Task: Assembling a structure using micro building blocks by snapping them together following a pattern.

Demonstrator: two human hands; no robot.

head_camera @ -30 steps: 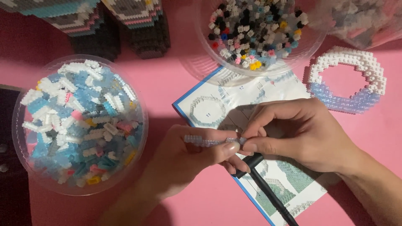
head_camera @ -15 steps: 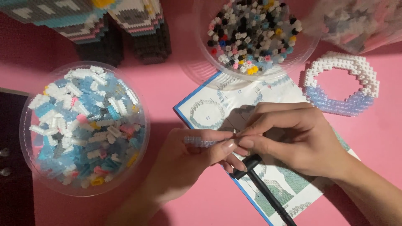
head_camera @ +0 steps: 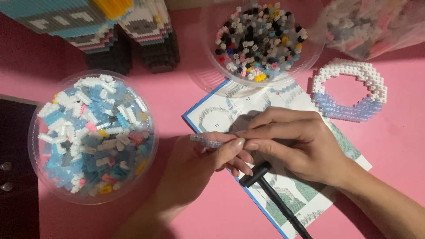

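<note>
Both hands over blue-edged instruction booklet: left hand fingers pinch clear brick strip; right hand fingers grip black tool.

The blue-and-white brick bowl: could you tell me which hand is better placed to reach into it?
Probably the left hand: it lies nearer the brick bowl, though it pinches a clear brick strip. The right hand is farther away.

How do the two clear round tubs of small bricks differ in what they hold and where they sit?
The left tub holds mostly white and light blue bricks, many of them long strips, with a few pink and yellow ones; the top tub holds smaller bricks, largely black, grey and white with scattered bright colours. The left tub sits wholly on the pink table; the top tub's near edge overlaps the instruction booklet. Both are clear, round and open.
</note>
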